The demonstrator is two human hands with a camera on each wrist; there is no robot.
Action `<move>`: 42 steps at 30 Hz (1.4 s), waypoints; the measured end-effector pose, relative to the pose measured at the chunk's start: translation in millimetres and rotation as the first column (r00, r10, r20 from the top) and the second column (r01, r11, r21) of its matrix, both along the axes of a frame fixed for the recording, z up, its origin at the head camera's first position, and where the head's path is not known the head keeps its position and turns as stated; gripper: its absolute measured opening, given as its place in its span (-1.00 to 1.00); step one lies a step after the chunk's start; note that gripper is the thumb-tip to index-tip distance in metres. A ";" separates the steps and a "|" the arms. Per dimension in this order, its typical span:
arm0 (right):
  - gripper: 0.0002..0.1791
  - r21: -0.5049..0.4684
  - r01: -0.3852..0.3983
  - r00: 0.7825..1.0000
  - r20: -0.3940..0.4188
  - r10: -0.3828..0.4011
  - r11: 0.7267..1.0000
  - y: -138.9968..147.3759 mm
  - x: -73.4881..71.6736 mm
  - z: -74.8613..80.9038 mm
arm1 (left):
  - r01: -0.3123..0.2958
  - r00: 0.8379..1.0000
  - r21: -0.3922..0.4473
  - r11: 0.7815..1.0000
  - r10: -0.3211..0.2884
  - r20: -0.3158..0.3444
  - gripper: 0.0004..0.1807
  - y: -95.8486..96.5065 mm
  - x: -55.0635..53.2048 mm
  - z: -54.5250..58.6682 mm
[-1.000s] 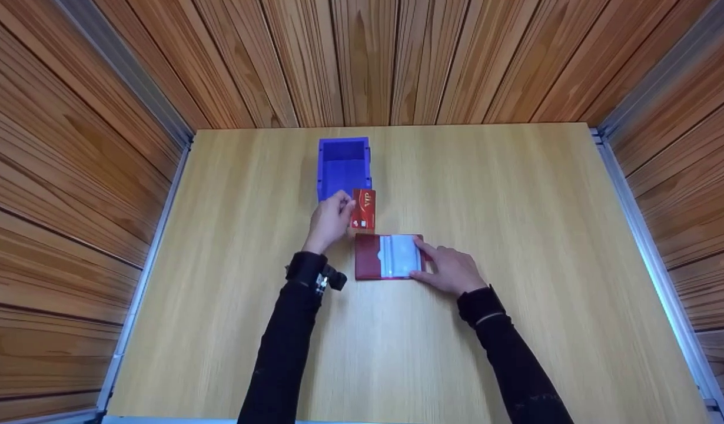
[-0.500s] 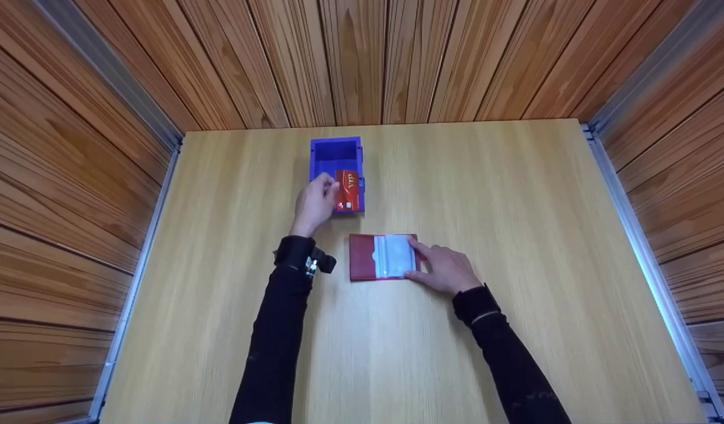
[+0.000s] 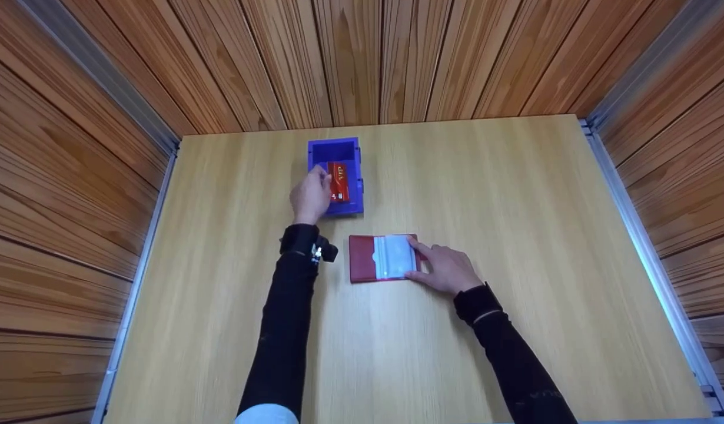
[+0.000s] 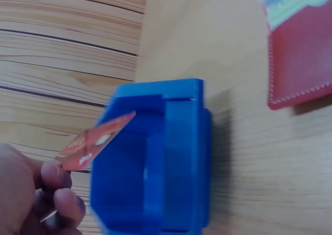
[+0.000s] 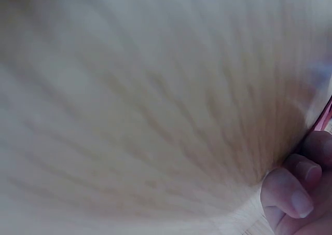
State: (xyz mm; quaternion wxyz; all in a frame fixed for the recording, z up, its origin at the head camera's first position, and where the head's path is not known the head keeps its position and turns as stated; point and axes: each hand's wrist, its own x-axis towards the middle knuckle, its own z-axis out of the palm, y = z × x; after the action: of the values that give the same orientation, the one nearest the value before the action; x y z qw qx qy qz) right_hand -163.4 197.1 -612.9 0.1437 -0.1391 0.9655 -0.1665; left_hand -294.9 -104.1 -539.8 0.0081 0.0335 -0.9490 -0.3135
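Note:
Between thumb and fingers my left hand [image 3: 311,195] pinches a red VIP card [image 3: 339,182] by its edge. The card overlaps the opening of a blue plastic bin [image 3: 355,206]; in the left wrist view the card [image 4: 92,142] slants up out of the fingers across the mouth of the bin [image 4: 184,157]. My right hand [image 3: 450,268] grips the right edge of an open dark red card holder [image 3: 362,259] with clear plastic sleeves [image 3: 394,257], thumb at the lower corner and index finger at the upper one. The right wrist view shows mostly blurred wood grain, with curled fingers [image 5: 290,193] at its corner.
The card holder lies flat on a light wooden table [image 3: 491,176], nearer to me than the bin. Wood-panelled walls [image 3: 362,65] rise at the back and both sides, with metal rails [image 3: 650,253] along the table's side edges.
My left hand has carried the red card forward and a little left, from the bin's near edge to over its opening. The right hand has stayed at the card holder.

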 end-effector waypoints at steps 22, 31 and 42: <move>-0.05 0.002 0.006 1.000 0.008 -0.006 1.000 0.5 0.1 5.1 | -0.015 0.996 -0.241 0.971 0.036 0.082 -0.73 27.6 -25.2 -20.0; -0.06 -0.002 0.007 1.000 0.010 -0.007 1.000 -1.0 1.4 2.9 | -0.043 0.994 -0.321 0.946 0.073 0.082 -0.68 31.8 -30.9 -26.2; -0.06 0.001 0.023 1.000 0.014 -0.023 1.000 0.6 2.4 0.5 | -0.044 0.988 -0.408 0.912 0.101 0.118 -0.73 42.4 -34.3 -33.1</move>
State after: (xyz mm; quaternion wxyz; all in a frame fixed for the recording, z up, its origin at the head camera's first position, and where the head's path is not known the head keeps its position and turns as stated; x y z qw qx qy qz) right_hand -161.0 197.8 -612.4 0.1487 -0.1268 0.9661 -0.1686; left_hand -329.2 -61.7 -572.9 -0.0381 0.0877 -0.9896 -0.1074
